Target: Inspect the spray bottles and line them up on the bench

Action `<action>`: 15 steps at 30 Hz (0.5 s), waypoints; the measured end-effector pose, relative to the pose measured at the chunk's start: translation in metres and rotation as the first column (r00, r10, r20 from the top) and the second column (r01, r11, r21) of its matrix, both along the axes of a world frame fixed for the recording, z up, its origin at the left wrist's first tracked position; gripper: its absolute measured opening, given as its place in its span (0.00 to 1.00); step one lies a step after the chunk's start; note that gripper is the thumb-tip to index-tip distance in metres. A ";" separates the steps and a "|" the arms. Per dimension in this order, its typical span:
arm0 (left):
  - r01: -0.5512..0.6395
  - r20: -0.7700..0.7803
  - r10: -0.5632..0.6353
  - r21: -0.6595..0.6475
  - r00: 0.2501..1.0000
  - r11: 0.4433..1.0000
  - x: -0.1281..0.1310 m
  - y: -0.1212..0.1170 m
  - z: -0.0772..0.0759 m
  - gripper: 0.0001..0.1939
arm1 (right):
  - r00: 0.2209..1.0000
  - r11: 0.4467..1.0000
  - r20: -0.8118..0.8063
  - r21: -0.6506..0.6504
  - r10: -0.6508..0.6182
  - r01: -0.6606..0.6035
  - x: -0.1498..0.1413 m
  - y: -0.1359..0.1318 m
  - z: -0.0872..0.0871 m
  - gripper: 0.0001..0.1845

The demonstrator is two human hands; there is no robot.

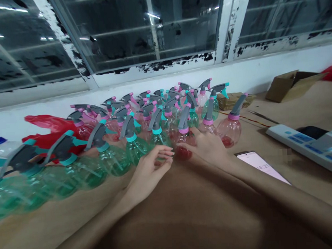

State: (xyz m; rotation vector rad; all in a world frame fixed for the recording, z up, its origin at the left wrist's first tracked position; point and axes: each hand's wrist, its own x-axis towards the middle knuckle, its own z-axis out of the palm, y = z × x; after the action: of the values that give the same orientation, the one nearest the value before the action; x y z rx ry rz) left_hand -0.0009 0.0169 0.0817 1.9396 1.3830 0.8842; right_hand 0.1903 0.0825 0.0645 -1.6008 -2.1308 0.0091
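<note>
My right hand (210,146) is at a clear pink spray bottle (185,151) with a grey trigger head and pink collar. Its thumb lies across the bottle's front and its fingers reach along the right side, partly hidden. My left hand (151,166) hovers just left of that bottle, fingers loosely bent and apart, holding nothing. Beside it stands a green spray bottle (138,148) with a turquoise collar. Another pink spray bottle (229,130) stands upright to the right of my right hand.
Several more green spray bottles (113,157) line the left, with crowded rows behind. A red plastic bag (54,126) lies at the back left. To the right are a phone (261,166), a grey-white device with blue buttons (303,143) and an open cardboard box (288,86).
</note>
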 end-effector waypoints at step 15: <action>0.052 0.073 -0.056 0.054 0.996 0.997 0.010 -0.028 0.018 0.34 | 0.898 0.904 -0.107 0.027 0.428 -0.427 -0.027 -0.084 -0.004 0.25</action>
State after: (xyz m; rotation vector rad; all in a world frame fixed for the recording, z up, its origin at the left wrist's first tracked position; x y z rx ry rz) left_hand 0.0093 -0.0111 0.1000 1.9525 1.2707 0.9658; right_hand 0.1638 -0.0012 0.0608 -1.0701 -2.3461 0.2325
